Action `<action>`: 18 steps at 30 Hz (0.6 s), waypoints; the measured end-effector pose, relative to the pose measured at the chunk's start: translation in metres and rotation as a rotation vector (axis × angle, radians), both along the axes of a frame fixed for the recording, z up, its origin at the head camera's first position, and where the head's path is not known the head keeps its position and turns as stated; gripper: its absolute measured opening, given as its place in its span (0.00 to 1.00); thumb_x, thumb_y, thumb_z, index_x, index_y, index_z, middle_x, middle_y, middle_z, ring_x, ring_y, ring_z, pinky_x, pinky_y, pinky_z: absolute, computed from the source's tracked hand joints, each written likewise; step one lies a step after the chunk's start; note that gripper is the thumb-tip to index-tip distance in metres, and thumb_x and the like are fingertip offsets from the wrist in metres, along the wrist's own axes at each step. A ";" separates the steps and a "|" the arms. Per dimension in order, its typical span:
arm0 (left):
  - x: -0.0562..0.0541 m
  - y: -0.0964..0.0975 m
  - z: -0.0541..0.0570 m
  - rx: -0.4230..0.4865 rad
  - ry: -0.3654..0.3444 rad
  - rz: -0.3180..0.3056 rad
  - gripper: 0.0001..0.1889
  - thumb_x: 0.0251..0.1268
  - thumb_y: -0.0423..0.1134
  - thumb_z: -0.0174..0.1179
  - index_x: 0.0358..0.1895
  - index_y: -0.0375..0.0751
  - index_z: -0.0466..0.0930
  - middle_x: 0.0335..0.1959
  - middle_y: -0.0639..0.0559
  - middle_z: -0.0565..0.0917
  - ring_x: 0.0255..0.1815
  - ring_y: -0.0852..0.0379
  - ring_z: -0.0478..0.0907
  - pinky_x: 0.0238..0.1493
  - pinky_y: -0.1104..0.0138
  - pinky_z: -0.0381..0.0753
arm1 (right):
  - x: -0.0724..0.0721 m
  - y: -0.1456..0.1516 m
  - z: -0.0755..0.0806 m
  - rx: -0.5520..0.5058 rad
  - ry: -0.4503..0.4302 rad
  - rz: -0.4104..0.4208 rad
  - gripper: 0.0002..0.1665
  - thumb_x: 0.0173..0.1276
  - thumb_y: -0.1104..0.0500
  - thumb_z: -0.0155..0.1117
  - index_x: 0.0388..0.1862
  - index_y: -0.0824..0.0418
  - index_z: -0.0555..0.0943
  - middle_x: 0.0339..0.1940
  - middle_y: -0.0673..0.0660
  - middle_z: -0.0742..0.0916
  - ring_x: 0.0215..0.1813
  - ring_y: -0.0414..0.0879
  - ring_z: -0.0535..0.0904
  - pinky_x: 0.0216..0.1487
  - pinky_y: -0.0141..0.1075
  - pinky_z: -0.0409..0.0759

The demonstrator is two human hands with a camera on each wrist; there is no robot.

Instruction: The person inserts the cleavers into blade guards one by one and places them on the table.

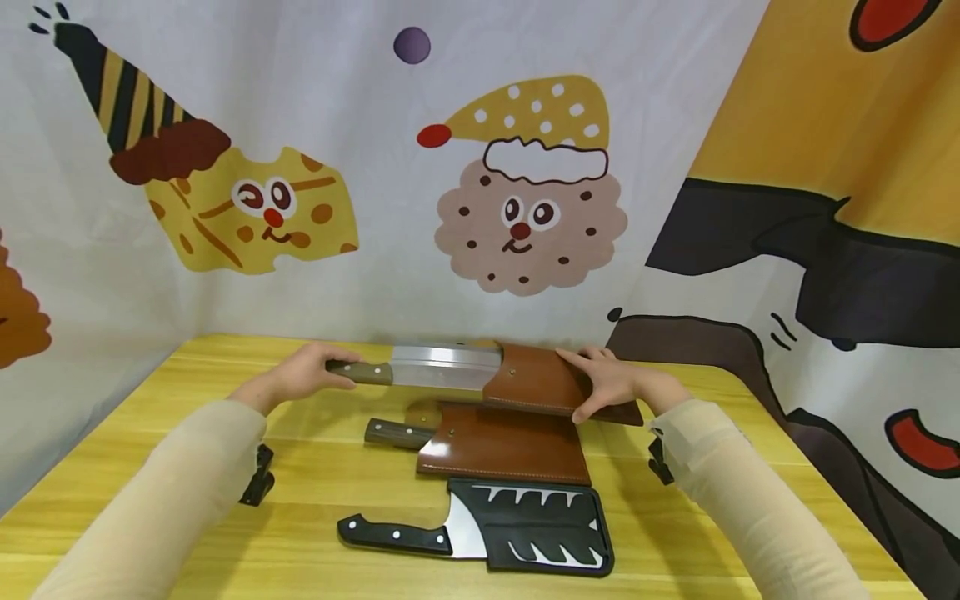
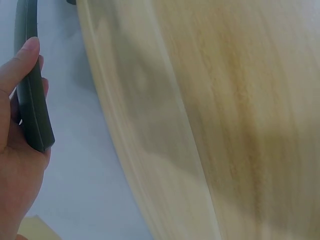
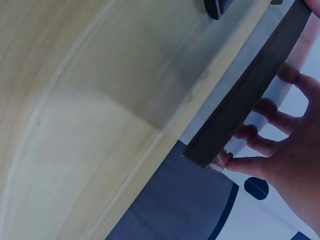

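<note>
My left hand [image 1: 313, 368] grips the wooden handle [image 1: 360, 372] of a cleaver at the back of the table. The cleaver's shiny blade [image 1: 442, 367] runs into a brown leather sheath [image 1: 540, 377], with a broad stretch of steel bare beside the handle. On the sheath's right part my right hand [image 1: 617, 382] holds on, thumb low on the front and fingers over the top. The left wrist view has the handle's butt [image 2: 36, 115] between thumb and fingers. Seen edge-on in the right wrist view, the sheath [image 3: 245, 85] lies along my fingertips [image 3: 250, 132].
Just in front lies a second cleaver with a dark wooden handle [image 1: 397, 433] in a brown sheath [image 1: 510, 450]. Nearest me is a black-handled cleaver [image 1: 393, 535] in a black plastic guard [image 1: 543, 529]. All are over a yellow wood-grain table [image 1: 300, 517]; a printed cloth [image 1: 390, 292] hangs behind.
</note>
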State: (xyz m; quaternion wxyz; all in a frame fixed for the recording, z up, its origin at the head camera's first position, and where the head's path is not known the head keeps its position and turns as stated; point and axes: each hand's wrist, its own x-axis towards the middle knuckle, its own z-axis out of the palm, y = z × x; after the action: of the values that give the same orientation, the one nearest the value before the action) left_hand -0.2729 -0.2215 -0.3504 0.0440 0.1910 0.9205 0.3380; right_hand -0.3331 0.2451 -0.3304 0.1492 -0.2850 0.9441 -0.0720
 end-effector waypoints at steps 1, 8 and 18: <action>0.000 0.001 0.001 -0.001 0.000 -0.001 0.21 0.59 0.36 0.63 0.55 0.33 0.78 0.54 0.34 0.79 0.46 0.48 0.79 0.43 0.60 0.78 | 0.000 -0.001 0.001 -0.001 0.001 0.001 0.67 0.44 0.40 0.75 0.76 0.59 0.48 0.69 0.72 0.58 0.65 0.69 0.55 0.57 0.67 0.61; 0.000 0.008 0.002 0.000 0.022 -0.024 0.21 0.57 0.38 0.64 0.54 0.33 0.79 0.52 0.35 0.80 0.44 0.48 0.79 0.43 0.60 0.79 | 0.000 -0.005 0.004 0.018 0.013 0.007 0.68 0.43 0.37 0.74 0.76 0.58 0.48 0.69 0.72 0.59 0.66 0.69 0.55 0.58 0.68 0.61; -0.003 0.023 0.001 0.011 0.043 -0.055 0.20 0.57 0.37 0.65 0.54 0.34 0.79 0.50 0.36 0.82 0.42 0.52 0.79 0.41 0.63 0.77 | 0.003 -0.014 0.009 0.039 0.040 0.032 0.68 0.43 0.34 0.72 0.76 0.57 0.48 0.68 0.71 0.61 0.65 0.68 0.58 0.57 0.66 0.63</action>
State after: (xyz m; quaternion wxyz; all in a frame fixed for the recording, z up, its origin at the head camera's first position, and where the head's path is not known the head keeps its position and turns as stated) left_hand -0.2763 -0.1988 -0.3491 0.0324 0.2239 0.9138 0.3374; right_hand -0.3299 0.2309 -0.3211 0.1369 -0.2984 0.9435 -0.0456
